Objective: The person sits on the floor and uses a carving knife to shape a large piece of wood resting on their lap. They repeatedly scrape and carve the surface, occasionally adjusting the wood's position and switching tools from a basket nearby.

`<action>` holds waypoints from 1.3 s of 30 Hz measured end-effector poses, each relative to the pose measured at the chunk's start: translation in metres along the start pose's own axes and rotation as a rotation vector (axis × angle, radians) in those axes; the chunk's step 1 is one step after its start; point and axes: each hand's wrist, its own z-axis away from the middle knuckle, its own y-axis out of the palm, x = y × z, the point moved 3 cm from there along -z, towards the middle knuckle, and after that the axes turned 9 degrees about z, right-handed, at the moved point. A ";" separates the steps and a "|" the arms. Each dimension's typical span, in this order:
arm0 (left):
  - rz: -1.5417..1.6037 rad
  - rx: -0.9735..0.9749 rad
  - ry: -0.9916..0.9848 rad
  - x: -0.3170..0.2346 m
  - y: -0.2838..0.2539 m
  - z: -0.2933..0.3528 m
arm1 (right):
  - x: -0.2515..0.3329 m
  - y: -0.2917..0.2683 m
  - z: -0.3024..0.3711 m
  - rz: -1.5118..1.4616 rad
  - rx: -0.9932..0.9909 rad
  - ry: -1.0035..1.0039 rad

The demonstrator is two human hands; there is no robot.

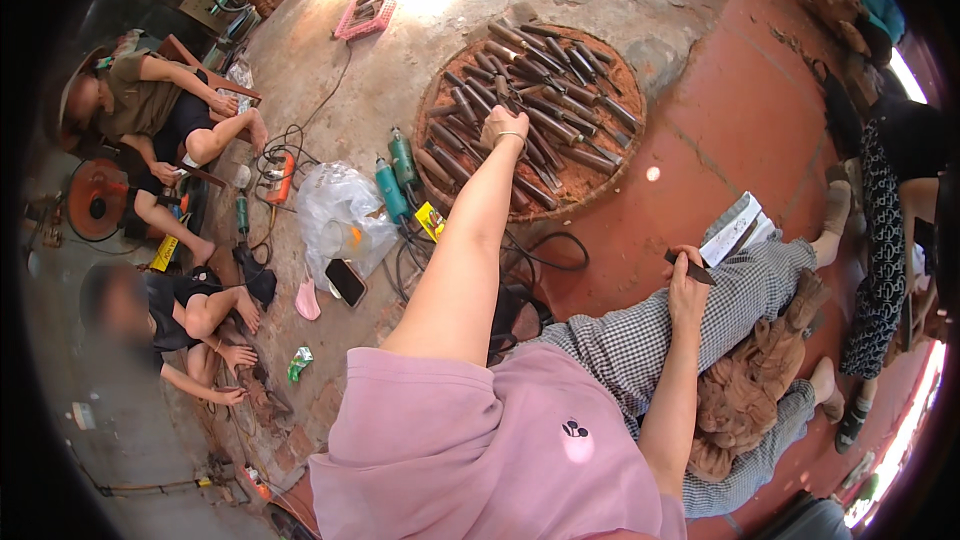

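Note:
My left hand (505, 127) reaches over a round, shallow tray (425, 175) of reddish-brown dust. Its fingers are closed among several wood-handled carving chisels (575, 100) heaped there; what they grip is mostly hidden. A bracelet circles that wrist. Lower right, above my leg, my right hand (688, 275) is shut on a short, dark, flat piece (700, 272), whose exact kind I cannot tell. Just beyond it, a folded white and grey sheet (738, 230) rests on my checked trouser leg (650, 335).
Left of the tray are green power tools (392, 190), cables, a clear plastic bag (340, 215) and a phone (346, 282). Two people (165, 105) sit at the left near an orange fan (97, 198). A pink basket (365, 10) stands farther back. Brown carved wood (745, 390) lies between my legs.

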 end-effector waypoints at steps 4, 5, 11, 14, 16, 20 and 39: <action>-0.030 0.077 -0.003 -0.005 -0.003 0.004 | -0.006 -0.002 0.002 -0.003 -0.010 0.033; 0.009 0.066 0.010 -0.008 -0.004 0.006 | -0.007 -0.005 0.002 -0.005 -0.027 0.022; 0.503 -0.023 0.059 0.067 0.000 -0.041 | -0.017 0.004 0.005 -0.098 -0.050 -0.018; 0.545 -0.192 0.026 0.110 -0.020 -0.065 | -0.016 0.004 0.007 -0.131 -0.034 -0.026; 0.507 -0.293 -0.042 0.126 -0.035 -0.069 | -0.012 0.002 0.009 -0.150 -0.026 -0.009; 0.444 -0.208 -0.247 0.105 -0.044 -0.037 | -0.019 -0.008 0.008 -0.121 -0.075 -0.005; 0.035 -0.089 0.163 0.100 -0.051 -0.026 | -0.012 -0.003 0.013 -0.154 -0.046 0.031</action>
